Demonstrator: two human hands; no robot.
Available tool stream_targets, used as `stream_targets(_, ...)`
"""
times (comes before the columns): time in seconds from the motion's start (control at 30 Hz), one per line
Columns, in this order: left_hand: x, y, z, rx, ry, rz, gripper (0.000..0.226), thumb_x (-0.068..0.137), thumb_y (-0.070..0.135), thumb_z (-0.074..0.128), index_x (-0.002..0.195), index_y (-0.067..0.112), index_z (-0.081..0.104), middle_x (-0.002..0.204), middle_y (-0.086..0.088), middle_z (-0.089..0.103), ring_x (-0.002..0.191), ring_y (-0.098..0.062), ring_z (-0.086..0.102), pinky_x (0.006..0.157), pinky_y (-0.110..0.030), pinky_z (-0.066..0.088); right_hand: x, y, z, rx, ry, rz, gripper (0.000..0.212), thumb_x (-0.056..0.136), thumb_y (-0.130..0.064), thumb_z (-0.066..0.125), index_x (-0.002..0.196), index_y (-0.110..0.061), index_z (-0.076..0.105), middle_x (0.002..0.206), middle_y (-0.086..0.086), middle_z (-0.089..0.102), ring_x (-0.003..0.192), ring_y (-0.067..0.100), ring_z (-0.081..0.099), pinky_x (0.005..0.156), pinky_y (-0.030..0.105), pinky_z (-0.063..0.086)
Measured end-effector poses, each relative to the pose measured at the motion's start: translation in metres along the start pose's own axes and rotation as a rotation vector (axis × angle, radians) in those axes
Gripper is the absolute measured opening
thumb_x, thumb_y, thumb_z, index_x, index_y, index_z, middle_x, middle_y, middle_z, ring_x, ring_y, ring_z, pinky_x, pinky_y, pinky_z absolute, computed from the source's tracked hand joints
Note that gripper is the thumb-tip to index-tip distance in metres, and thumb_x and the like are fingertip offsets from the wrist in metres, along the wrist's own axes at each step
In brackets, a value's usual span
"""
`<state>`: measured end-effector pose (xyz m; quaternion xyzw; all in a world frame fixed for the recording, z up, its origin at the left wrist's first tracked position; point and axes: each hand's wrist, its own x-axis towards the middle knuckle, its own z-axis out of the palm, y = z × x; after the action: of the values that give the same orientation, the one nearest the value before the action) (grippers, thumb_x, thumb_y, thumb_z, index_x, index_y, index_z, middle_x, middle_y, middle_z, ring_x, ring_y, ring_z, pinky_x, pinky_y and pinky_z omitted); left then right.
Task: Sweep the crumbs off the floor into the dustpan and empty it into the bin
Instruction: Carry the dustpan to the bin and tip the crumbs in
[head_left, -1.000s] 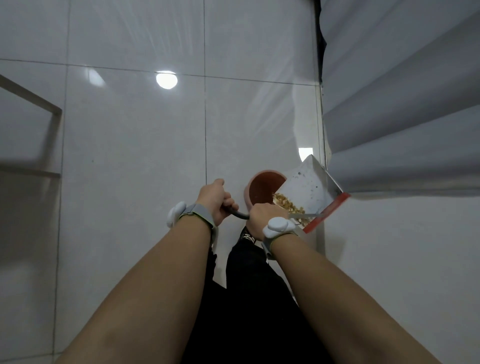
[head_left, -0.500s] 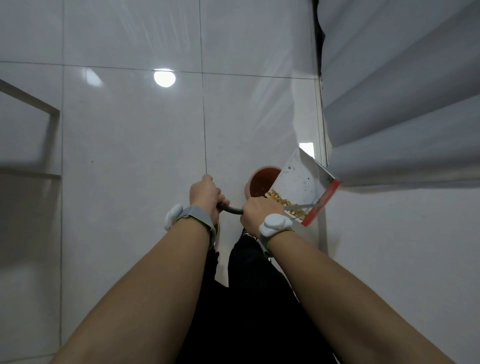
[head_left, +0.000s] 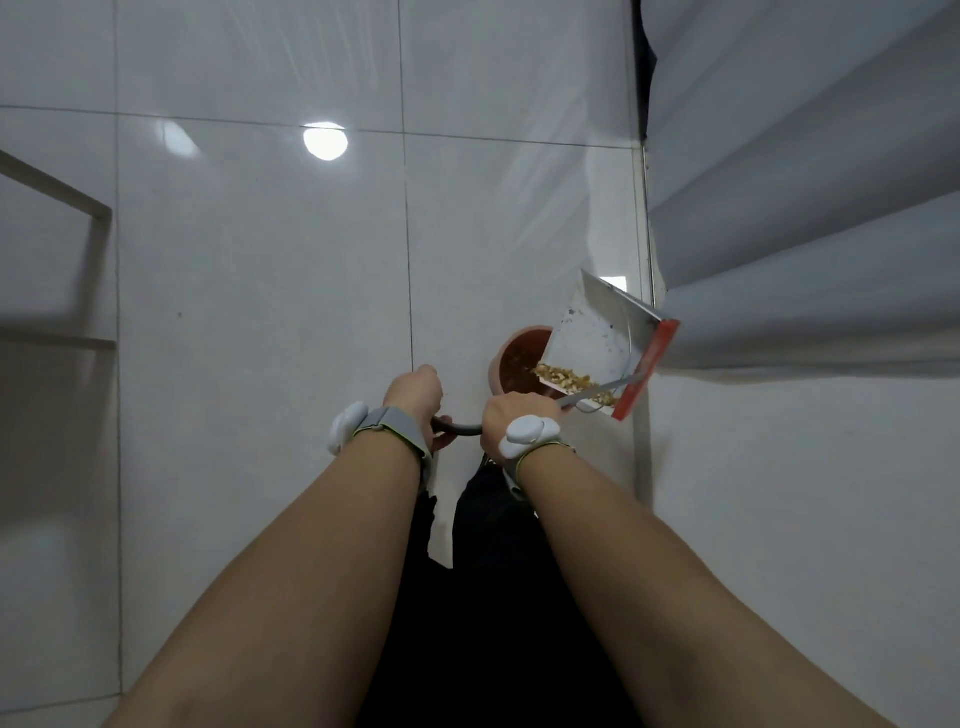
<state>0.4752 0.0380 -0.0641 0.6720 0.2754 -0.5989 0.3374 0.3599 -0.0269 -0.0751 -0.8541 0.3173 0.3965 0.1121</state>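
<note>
Bin (head_left: 519, 358): small round pot-like container, terracotta-coloured, smooth rim, standing on the floor (head_left: 260, 312); dark interior, with what may be a few crumbs inside, though the view there is too dim to be sure

Dustpan (head_left: 597, 338): flat pale pan, smooth and lightly speckled with dirt, red strip along one edge; held tilted above and just right of the bin, its lower corner over the bin's mouth

Crumbs (head_left: 563, 375): loose heap of small golden-brown bits, rough and irregular, gathered along the dustpan's low edge, the nearest ones at the bin's rim

Handle (head_left: 460, 428): thin dark curved bar, running from the dustpan back toward the person, on the near side of the bin

Right hand (head_left: 517, 415): fingers curled round the handle, just below the bin; white puck on a grey strap at the wrist

Left hand (head_left: 415, 395): fingers wrapped round the handle's near end, left of the bin; matching strap and puck

Floor: large glossy white tiles, thin dark joints, a round lamp reflection well beyond the bin

Curtain (head_left: 805, 208): grey cloth in broad soft folds, right of the bin
</note>
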Motion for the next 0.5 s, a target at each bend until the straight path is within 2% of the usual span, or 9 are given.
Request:
stream_targets(0.07,0.004,-0.002,-0.004,0.021,-0.009,-0.019,0.021,0.093,0.028,0.040,0.084,0.011,0.047,0.086,-0.009,0.047,0.069,-0.026,0.051,0.051,-0.030,0.049,0.006,-0.003,0.001,-0.024,-0.018,0.007,0.023,0.080,-0.017,0.051,0.058,-0.018,0.044,0.063,-0.004,0.048,0.058,0.018,0.048,0.053,0.024,0.032)
stream_targets(0.17,0.008,-0.009,-0.007,0.058,0.004,-0.014,0.020,0.094,0.026,0.040,0.081,0.012,0.044,0.084,-0.013,0.049,0.069,-0.029,0.055,0.050,-0.031,0.049,0.009,-0.010,0.002,-0.053,-0.031,-0.011,0.022,0.078,-0.017,0.052,0.058,-0.018,0.045,0.061,-0.004,0.049,0.051,0.014,0.042,0.048,0.023,0.027)
stream_targets(0.37,0.012,-0.011,-0.012,0.108,-0.029,-0.033,0.023,0.093,0.030,0.039,0.102,0.011,0.047,0.081,-0.013,0.051,0.065,-0.029,0.058,0.045,-0.028,0.051,0.006,-0.011,0.005,-0.059,-0.039,-0.003,0.024,0.081,-0.017,0.050,0.058,-0.018,0.043,0.059,-0.004,0.044,0.054,0.017,0.043,0.049,0.024,0.027)
stream_targets(0.5,0.015,-0.013,-0.018,0.134,-0.031,-0.032,0.027,0.092,0.031,0.040,0.109,0.011,0.046,0.082,-0.013,0.051,0.067,-0.029,0.059,0.044,-0.028,0.051,0.005,-0.022,0.005,-0.080,-0.047,-0.012,0.022,0.081,-0.018,0.049,0.060,-0.020,0.044,0.060,-0.004,0.044,0.055,0.018,0.043,0.055,0.027,0.036)
